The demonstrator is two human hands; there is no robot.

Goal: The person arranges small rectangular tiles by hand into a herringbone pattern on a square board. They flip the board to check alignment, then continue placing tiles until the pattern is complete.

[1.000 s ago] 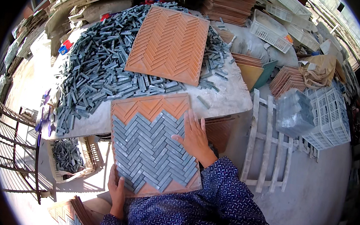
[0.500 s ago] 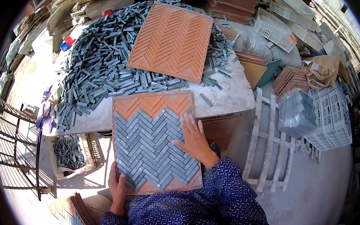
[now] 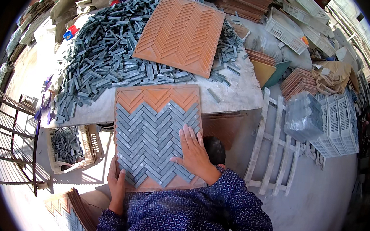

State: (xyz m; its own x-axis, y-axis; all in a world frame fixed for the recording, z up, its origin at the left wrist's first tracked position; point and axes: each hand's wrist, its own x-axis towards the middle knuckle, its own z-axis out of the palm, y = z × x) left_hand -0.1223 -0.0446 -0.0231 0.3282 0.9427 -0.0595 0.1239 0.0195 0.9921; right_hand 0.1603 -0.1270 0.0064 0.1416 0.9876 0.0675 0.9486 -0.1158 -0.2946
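At left stands a crate (image 3: 91, 139) of loose strips. The left hand (image 3: 116, 183) touches the orange tray (image 3: 163, 93) at its lower left edge (grip unclear). The tray, long axis pointing away toward the tabletop (image 3: 234, 97), lies between both hands; the right hand (image 3: 194, 154), fingers flat, thumb spread, covers some grey tiles (image 3: 149, 130). Well right, a slatted rack (image 3: 270, 144) obstructs neither.
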